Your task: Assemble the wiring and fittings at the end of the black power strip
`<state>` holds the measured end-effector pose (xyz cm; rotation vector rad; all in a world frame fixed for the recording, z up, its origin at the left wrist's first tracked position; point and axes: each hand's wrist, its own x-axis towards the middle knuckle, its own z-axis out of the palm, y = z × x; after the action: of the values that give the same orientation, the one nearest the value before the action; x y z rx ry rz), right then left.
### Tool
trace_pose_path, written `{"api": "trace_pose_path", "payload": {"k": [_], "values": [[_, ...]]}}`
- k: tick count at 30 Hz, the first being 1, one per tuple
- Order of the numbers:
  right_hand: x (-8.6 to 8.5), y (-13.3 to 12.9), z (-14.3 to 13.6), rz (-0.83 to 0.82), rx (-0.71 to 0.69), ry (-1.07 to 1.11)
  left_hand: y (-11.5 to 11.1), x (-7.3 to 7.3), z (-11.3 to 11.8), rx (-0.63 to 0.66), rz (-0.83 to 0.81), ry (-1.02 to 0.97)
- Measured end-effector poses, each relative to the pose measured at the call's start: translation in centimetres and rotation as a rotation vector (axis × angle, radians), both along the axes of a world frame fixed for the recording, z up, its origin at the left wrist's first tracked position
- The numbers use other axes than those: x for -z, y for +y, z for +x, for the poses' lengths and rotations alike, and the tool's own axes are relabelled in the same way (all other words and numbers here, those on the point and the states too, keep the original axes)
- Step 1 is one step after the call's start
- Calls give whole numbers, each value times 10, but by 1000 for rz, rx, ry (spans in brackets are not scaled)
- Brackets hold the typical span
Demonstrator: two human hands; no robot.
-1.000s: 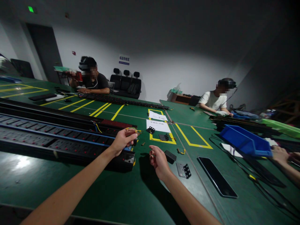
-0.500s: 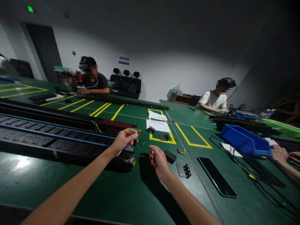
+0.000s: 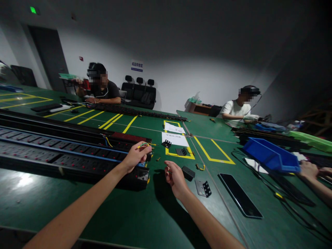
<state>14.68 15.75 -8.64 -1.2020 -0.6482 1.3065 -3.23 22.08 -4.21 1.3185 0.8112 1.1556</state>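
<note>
My left hand (image 3: 135, 157) is closed in a pinch at the end of the long black power strips (image 3: 85, 162), which carry rows of sockets and red dots. A thin yellow-green wire (image 3: 145, 145) shows at its fingertips. Level with it, my right hand (image 3: 175, 178) hovers over the green table, fingers loosely bent and apart, nothing visible in them. Beside the right hand lie a small black box (image 3: 188, 173) and a black bracket with holes (image 3: 203, 188). Between the hands, farther back, is a small brass-coloured screw (image 3: 158, 159).
To the right lie a phone (image 3: 240, 195), a short yellow wire (image 3: 200, 167) and a blue bin (image 3: 271, 154) near another person's hand (image 3: 310, 170). More brackets (image 3: 181, 151) and paper sheets (image 3: 175, 139) lie farther back. Two co-workers sit across the table.
My two hands stay almost in place, the left shifting very slightly. Across the table, the right co-worker's gloved hand has risen a little.
</note>
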Motion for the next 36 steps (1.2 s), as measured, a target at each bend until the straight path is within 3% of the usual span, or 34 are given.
{"api": "trace_pose_path", "payload": {"k": [17,36], "values": [[1,1,0,13,-16,-28,4,6,-1,26,23,21],[-1,0,-1,-5,-8,1,3,2,-1,31,-11,-5]]}}
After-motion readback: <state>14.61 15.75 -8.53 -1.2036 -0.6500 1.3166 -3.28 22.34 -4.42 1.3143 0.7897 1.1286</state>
